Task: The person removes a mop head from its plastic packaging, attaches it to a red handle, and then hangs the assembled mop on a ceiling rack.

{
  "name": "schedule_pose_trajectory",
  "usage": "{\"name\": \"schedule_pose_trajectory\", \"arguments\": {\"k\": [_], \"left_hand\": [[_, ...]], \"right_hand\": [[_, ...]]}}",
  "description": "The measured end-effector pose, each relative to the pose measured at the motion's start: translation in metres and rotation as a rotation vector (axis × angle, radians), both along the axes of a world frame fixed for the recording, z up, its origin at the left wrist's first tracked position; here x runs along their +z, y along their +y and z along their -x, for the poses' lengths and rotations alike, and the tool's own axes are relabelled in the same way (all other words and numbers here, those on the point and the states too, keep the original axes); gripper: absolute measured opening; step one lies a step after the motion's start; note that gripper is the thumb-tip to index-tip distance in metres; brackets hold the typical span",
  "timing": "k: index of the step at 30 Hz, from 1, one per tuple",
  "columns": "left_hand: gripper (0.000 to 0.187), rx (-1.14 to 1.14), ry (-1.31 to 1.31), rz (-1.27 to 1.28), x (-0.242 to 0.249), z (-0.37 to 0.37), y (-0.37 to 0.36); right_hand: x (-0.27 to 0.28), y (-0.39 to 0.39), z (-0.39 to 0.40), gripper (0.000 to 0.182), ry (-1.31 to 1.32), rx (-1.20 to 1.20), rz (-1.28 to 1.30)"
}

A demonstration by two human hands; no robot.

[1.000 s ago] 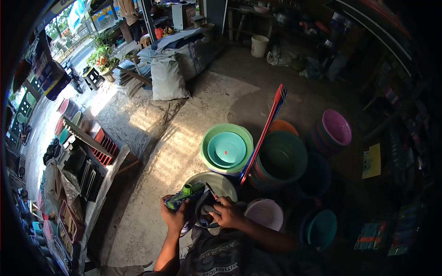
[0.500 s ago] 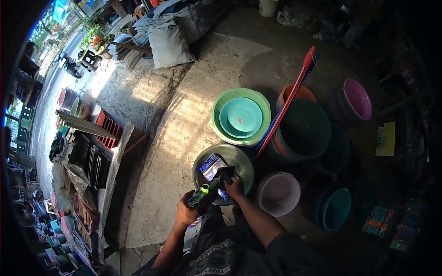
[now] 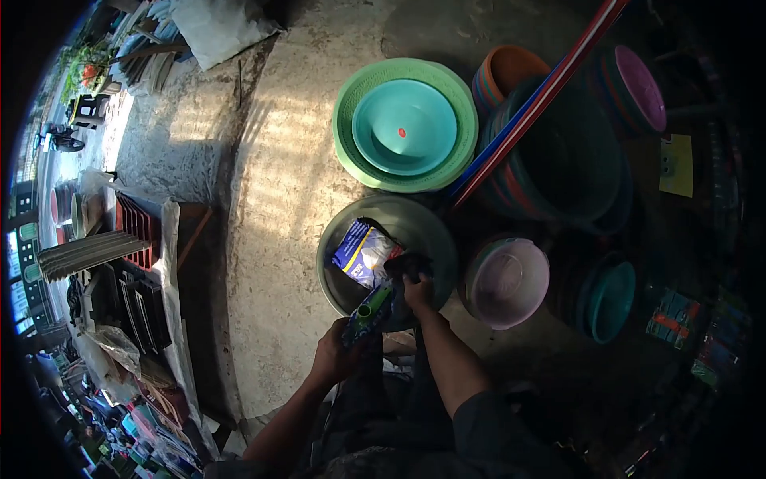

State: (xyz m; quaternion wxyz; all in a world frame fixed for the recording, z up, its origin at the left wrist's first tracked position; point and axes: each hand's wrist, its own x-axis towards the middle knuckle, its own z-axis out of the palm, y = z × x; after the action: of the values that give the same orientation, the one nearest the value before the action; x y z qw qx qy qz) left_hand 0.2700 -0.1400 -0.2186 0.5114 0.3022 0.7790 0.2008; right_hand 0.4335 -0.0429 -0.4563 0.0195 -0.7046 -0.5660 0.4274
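My left hand [image 3: 335, 351] is wrapped round the lower end of a dark item with a green part [image 3: 375, 302], perhaps a packaged tool. At its upper end, near a black piece [image 3: 409, 265], my right hand [image 3: 418, 292] is closed; the exact hold is hard to see. Both hands are over the near part of a dark grey-green basin [image 3: 329, 279]. Inside that basin lies a blue, white and yellow packet [image 3: 363, 254], partly covered by the black piece.
Beyond the basin stands a green basin [image 3: 345, 120] with a turquoise one [image 3: 404, 128] inside. Red and blue poles [image 3: 527, 120] slant over large dark tubs at right. A pink basin [image 3: 508, 283] stands right of my hands. Shelves [image 3: 171, 303] line the left.
The view has tilted down and closer, so the basins look larger. The held item now stands more upright over the basin, and more of the packet shows.
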Motion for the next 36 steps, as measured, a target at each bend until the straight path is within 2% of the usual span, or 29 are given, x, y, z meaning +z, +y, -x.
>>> {"name": "schedule_pose_trajectory", "arguments": {"k": [2, 4, 8, 11, 14, 17, 20, 23, 24, 26, 27, 30, 33, 36], "left_hand": [[0.051, -0.037, -0.006, 0.011, -0.015, 0.002, 0.000], [0.053, -0.058, -0.003, -0.004, -0.026, 0.003, 0.002], [0.055, 0.011, -0.078, 0.044, -0.026, 0.003, 0.011], [0.055, -0.003, -0.036, 0.072, 0.000, 0.003, 0.026], [0.054, 0.003, 0.007, -0.005, 0.015, 0.002, 0.025], [0.056, 0.128, 0.029, -0.065, 0.023, -0.006, 0.012], [0.059, 0.212, 0.034, -0.053, 0.029, -0.015, -0.002], [0.058, 0.178, 0.091, 0.011, 0.040, -0.022, -0.007], [0.058, 0.156, 0.111, 0.014, 0.042, -0.024, -0.009], [0.057, 0.149, 0.150, 0.061, 0.048, -0.032, -0.011], [0.057, 0.158, 0.148, 0.022, 0.048, -0.035, -0.014], [0.055, 0.147, 0.188, -0.017, 0.050, -0.040, -0.020], [0.055, 0.158, 0.207, -0.013, 0.058, -0.048, -0.025], [0.056, 0.187, 0.210, -0.027, 0.058, -0.053, -0.022]], "right_hand": [[-0.014, -0.002, 0.003, 0.050, 0.009, -0.009, -0.006], [-0.011, -0.002, 0.009, 0.050, -0.093, 0.008, 0.135], [0.003, 0.003, 0.006, 0.048, -0.037, 0.018, 0.067], [0.048, 0.049, 0.003, 0.046, 0.036, -0.043, 0.040], [0.081, 0.114, -0.019, 0.046, 0.101, -0.149, -0.161], [0.107, 0.183, -0.033, 0.046, 0.098, -0.205, -0.362], [0.140, 0.237, -0.028, 0.043, 0.039, -0.137, -0.470], [0.150, 0.265, -0.012, 0.043, -0.007, -0.075, -0.348], [0.147, 0.270, -0.006, 0.043, 0.017, -0.070, -0.354], [0.133, 0.275, 0.003, 0.042, -0.104, -0.118, -0.312], [0.101, 0.278, 0.005, 0.037, -0.140, -0.119, -0.371], [0.104, 0.278, 0.012, 0.035, -0.099, -0.212, -0.332], [0.094, 0.266, 0.003, 0.027, -0.012, -0.211, -0.427], [0.120, 0.245, -0.018, 0.024, 0.069, -0.192, -0.503]]}}
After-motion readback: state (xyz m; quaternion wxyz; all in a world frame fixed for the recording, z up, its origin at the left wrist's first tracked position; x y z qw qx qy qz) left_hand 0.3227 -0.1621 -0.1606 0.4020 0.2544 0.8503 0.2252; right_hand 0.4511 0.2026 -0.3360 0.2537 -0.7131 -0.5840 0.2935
